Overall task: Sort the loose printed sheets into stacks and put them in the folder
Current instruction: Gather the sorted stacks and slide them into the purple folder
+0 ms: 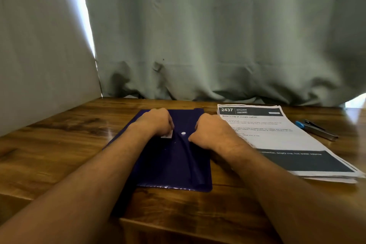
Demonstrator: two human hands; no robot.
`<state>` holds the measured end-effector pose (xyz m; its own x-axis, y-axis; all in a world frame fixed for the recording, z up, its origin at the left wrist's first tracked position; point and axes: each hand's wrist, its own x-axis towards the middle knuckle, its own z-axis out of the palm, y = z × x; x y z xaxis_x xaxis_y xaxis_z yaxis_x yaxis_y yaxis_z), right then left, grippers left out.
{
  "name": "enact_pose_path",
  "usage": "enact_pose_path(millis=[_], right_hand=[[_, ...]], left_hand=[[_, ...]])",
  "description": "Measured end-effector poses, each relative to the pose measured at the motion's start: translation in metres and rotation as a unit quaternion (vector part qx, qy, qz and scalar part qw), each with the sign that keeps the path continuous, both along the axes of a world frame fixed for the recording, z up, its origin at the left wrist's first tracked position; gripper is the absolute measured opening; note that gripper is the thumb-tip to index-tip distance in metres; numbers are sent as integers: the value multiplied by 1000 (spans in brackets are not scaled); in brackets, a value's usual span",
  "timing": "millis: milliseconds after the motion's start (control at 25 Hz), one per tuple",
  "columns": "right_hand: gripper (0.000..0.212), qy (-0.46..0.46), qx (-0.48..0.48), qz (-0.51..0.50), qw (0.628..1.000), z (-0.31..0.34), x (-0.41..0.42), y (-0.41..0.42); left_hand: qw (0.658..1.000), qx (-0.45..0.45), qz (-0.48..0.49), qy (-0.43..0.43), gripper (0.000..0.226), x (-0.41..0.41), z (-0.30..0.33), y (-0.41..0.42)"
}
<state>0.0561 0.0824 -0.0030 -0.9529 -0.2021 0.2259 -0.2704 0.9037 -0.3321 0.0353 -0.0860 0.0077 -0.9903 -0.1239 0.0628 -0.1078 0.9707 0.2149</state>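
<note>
Both hands, left hand (156,123) and right hand (210,130), pinch the thin, floppy, slick-looking dark blue folder (168,166) at its flap, beside the printed sheets (281,138).

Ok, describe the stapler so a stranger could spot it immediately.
Start at the wooden table and go to its far right side, past the stack of printed sheets. The stapler lies just beyond the stack's right edge, the only metal thing there, with a blue end.
</note>
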Motion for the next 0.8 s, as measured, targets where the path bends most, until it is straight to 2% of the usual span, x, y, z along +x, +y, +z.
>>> enact_pose_path(millis=[80, 200, 400, 480, 560, 640, 720, 800], right_hand=[[53, 5, 49, 15, 999, 3, -4, -3], [62, 44, 108, 9, 993, 8, -5, -13], [43, 68, 156, 16, 985, 7, -9, -33], [33, 104, 178, 27, 978, 8, -9, -37], [21, 125, 189, 37, 973, 7, -10, -43], [25, 140, 184, 40, 972, 4, -13, -45], [27, 144, 144, 31, 979, 1, -17, -42], [28, 100, 74, 3, 992, -1, -23, -34]], left_hand=[[1000, -13, 10, -9, 19, -15, 11, 1], [999, -14, 39, 34, 20, -31, 8, 4], [986, 142, 31, 78, 18, -40, -19, -7], [984, 174, 1, 41, 25, -32, -14, -12], [985, 170, -28, -21, 36, -23, -7, -14], [986, 142, -52, -71, 51, -16, 0, -15], [982, 138, -65, -112, 71, -11, 2, -16], [971, 165, -70, -155, 91, -8, 2, -17]])
